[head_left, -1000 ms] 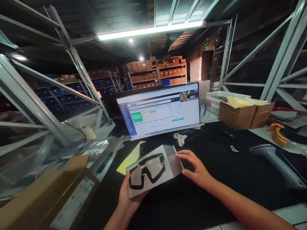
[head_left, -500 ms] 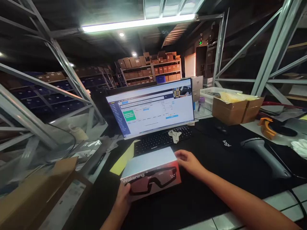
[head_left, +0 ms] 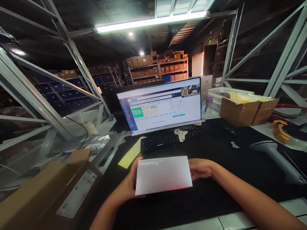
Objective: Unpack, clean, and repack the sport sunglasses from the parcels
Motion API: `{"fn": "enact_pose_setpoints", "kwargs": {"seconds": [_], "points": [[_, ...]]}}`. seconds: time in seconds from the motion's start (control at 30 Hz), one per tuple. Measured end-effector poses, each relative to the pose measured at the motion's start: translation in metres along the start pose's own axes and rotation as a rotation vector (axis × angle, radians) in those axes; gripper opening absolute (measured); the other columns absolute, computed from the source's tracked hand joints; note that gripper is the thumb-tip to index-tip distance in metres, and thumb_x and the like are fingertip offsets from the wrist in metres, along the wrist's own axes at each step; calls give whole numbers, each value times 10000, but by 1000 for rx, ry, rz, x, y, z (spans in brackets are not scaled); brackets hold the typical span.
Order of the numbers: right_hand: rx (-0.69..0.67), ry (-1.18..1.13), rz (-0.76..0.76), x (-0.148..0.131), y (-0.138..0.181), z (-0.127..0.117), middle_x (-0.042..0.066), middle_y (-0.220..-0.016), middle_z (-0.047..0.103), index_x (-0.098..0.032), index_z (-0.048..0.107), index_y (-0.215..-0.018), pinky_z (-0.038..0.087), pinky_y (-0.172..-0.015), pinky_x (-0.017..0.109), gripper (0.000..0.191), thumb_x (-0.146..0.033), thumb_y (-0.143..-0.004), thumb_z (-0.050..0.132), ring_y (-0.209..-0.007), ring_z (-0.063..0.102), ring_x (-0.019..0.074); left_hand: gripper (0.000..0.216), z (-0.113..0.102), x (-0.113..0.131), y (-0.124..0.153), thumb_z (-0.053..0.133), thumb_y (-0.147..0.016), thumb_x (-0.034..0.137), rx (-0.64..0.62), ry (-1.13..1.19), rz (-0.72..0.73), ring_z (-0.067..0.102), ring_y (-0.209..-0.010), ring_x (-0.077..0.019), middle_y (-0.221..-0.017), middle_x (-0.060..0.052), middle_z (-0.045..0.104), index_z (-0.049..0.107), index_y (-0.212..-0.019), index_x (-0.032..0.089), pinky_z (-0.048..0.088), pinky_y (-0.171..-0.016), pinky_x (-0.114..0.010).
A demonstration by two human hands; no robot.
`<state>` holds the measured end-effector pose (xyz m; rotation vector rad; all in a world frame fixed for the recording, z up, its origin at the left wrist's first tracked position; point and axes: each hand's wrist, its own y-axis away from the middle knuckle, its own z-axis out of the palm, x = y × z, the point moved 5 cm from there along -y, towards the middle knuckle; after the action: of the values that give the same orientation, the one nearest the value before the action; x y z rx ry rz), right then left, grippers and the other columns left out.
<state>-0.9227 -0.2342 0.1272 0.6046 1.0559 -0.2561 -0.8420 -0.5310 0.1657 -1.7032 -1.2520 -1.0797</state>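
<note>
- Over the black mat (head_left: 214, 147), a silvery box (head_left: 164, 177) is gripped endwise by left hand (head_left: 130, 182) and right hand (head_left: 201, 167) fingers
- both ends are held, probably just for steadiness tbh

shelves (head_left: 159, 69) of cardboard boxes (head_left: 174, 68) and a handheld scanner (head_left: 283, 163) show a warehouse.

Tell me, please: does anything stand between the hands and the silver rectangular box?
Nothing visible does: the left hand holds the box at its left end, and the right hand is at its right end, apparently touching it.
</note>
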Motion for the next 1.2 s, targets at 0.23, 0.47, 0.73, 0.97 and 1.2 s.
{"fn": "enact_pose_setpoints", "kwargs": {"seconds": [0.23, 0.47, 0.73, 0.97, 1.2], "points": [[-63, 11, 53, 8, -1, 4, 31, -815, 686, -137, 639, -973, 567, -697, 246, 523, -565, -735, 825, -717, 703, 127, 1305, -7, -1, 7, 707, -578, 844, -100, 294, -65, 343, -1465, -389, -1581, -184, 356, 124, -1600, 280, 304, -1145, -578], [-33, -8, 21, 10, -3, 16, 6, -764, 661, -148, 574, -950, 535, -665, 241, 580, -523, -649, 898, -672, 682, 121, 1114, -10, -1, -2, 851, -607, 588, 100, 278, -85, 465, -1366, -414, -1508, -164, 468, 337, -1540, 260, 342, -1137, -556], [100, -6, -127, 0, -5, 15, -41, -686, 639, -171, 535, -861, 478, -604, 232, 511, -350, -586, 927, -595, 632, 107, 978, -18, 2, -3, 830, -597, 658, 102, 83, 34, 504, -1311, -411, -1415, -153, 535, 490, -1409, 231, 362, -1130, -530], [291, 59, -344, -30, 2, -11, -85, -568, 592, -194, 521, -810, 435, -564, 214, 402, -289, -616, 860, -522, 584, 92, 1108, -18, -5, -11, 892, -552, 583, 249, -49, 139, 403, -1399, -413, -1482, -192, 442, 380, -1454, 195, 297, -1185, -522], [408, 209, -412, -57, 31, -71, -89, -572, 569, -193, 537, -767, 373, -547, 212, 316, -232, -604, 805, -515, 503, 76, 1101, -14, -10, -15, 908, -566, 480, 249, -108, 72, 378, -1427, -415, -1508, -237, 393, 315, -1442, 174, 236, -1205, -573]]}}
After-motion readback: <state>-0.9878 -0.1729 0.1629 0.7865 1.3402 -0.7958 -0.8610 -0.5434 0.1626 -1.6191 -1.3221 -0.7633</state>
